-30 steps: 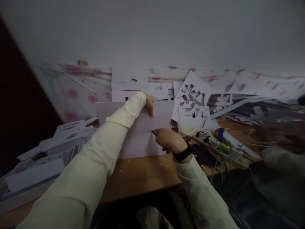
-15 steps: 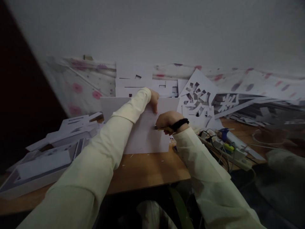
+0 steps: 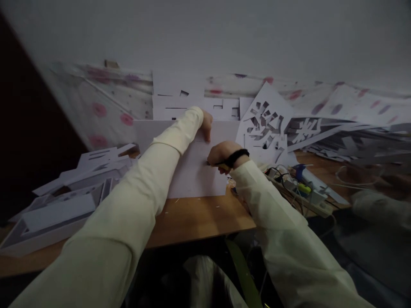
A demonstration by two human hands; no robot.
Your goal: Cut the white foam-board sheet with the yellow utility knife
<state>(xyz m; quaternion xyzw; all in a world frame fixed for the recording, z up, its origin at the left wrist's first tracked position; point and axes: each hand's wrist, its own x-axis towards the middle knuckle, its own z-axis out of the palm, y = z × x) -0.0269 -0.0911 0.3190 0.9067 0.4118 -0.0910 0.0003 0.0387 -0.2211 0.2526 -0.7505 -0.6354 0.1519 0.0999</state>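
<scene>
A plain white board (image 3: 199, 179) is in front of me on the wooden table, looking upright, its top edge wider in view than its bottom. At that top edge my left hand (image 3: 207, 124) is closed over the board, one digit pointing down its front face; the other fingers are mostly hidden. Just below, my right hand (image 3: 221, 155) is wrapped around a yellow utility knife (image 3: 221, 165). The dark tip of the knife is at the board's face, and whether it cuts in I cannot tell. A black band circles my right wrist.
Cut white pieces and a shallow box (image 3: 58, 214) lie at left. Behind stand sheets with cut-outs (image 3: 266, 122). At right are a power strip (image 3: 316, 207) with cables, a blue glue gun (image 3: 299, 172), piled offcuts (image 3: 337, 147) and another person's dim hand (image 3: 375, 173).
The whole scene has shifted slightly upward in view. My right hand and knife are slightly further left, and my left hand keeps its place on the board's top edge.
</scene>
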